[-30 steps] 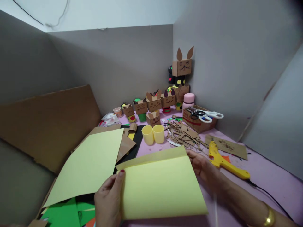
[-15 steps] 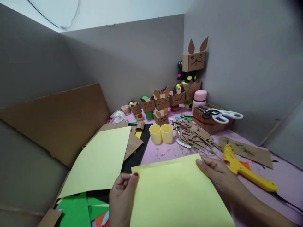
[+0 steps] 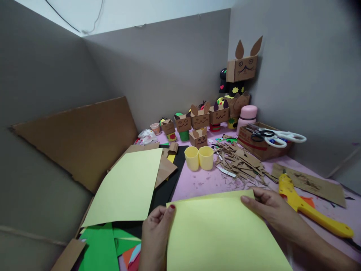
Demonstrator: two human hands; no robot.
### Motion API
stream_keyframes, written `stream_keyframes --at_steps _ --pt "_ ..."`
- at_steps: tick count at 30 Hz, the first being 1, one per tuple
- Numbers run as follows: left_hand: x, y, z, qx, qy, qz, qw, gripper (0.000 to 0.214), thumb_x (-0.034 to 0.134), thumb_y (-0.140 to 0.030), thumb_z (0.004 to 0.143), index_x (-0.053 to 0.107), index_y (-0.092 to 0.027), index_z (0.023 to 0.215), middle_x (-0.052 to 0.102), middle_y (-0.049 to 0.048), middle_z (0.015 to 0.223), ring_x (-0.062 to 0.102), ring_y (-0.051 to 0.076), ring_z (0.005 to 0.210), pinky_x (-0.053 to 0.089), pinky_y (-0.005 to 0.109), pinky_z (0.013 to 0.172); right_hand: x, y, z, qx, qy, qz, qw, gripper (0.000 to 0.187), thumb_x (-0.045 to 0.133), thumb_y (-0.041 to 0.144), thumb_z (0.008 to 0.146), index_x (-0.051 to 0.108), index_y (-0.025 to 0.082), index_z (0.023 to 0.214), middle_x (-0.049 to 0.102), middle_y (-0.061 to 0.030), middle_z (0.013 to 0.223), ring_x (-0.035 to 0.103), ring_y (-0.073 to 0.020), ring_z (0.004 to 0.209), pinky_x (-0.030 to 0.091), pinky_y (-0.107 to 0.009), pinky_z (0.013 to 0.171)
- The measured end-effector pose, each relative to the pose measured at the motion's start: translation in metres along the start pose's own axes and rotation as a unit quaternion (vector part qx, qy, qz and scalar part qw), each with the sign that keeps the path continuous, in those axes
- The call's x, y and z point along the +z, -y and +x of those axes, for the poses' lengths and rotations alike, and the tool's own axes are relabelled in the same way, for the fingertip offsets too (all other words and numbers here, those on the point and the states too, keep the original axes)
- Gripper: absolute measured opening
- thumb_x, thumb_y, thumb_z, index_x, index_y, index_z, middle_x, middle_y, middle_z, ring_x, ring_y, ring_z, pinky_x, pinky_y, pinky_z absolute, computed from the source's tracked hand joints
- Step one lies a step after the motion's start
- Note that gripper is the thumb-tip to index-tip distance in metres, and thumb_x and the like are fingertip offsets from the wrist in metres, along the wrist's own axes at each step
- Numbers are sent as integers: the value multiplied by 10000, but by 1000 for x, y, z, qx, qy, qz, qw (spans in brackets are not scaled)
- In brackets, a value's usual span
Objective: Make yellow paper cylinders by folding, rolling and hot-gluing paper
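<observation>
A yellow paper sheet (image 3: 220, 233) is held up between my two hands, its lower part running out of the picture. My left hand (image 3: 156, 231) pinches its upper left corner, with the thumb on top. At the upper right corner, my right hand (image 3: 267, 207) grips the paper between thumb and fingers. The far edge looks slightly doubled, as if the paper is folded over. Beyond it stand two yellow paper tubes (image 3: 199, 158), joined side by side. A larger yellow sheet (image 3: 126, 184) lies to the left of my left hand.
A yellow glue gun (image 3: 313, 210) lies at the right. Cardboard scraps (image 3: 239, 163) are heaped behind my right hand. Scissors (image 3: 273, 137) rest on a carton (image 3: 254, 146). Cardboard cat figures (image 3: 200, 118) line the back. Green paper (image 3: 98, 248) and leaning cardboard (image 3: 84, 139) are at the left.
The view has shifted, so most things sit further right in the picture. The sheet's two far edges have come closer together. Both hands keep hold of the paper.
</observation>
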State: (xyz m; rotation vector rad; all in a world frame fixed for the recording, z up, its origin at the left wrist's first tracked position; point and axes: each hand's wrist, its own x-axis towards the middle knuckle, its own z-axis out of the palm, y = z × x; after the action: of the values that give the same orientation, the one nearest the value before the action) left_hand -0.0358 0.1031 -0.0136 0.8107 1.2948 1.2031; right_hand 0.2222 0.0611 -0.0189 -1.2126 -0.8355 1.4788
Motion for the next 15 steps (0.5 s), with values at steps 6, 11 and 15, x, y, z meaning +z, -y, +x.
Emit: stream_keyframes --at_steps 6,11,15 --pt "-2 2 2 9 17 9 1000 370 751 -439 576 502 -174 508 551 -54 391 438 65 338 321 172 374 -4 -7 4 -42 -26 -60 997 323 656 465 729 604 152 671 623 2 579 544 -116 474 390 -210 439" --pt "-1 -2 0 -9 10 10 1000 354 746 -452 576 516 -187 535 564 -56 399 465 89 337 345 190 371 -1 3 3 -56 19 -25 998 354 716 467 660 614 138 740 638 -19 626 585 -149 550 430 -246 514" --pt "-1 -6 1 -58 14 22 998 318 720 -472 609 547 -209 564 590 -60 439 537 131 375 412 224 393 -1 4 7 -97 -12 -39 994 331 701 440 691 599 125 685 619 -5 608 529 -105 504 371 -217 483"
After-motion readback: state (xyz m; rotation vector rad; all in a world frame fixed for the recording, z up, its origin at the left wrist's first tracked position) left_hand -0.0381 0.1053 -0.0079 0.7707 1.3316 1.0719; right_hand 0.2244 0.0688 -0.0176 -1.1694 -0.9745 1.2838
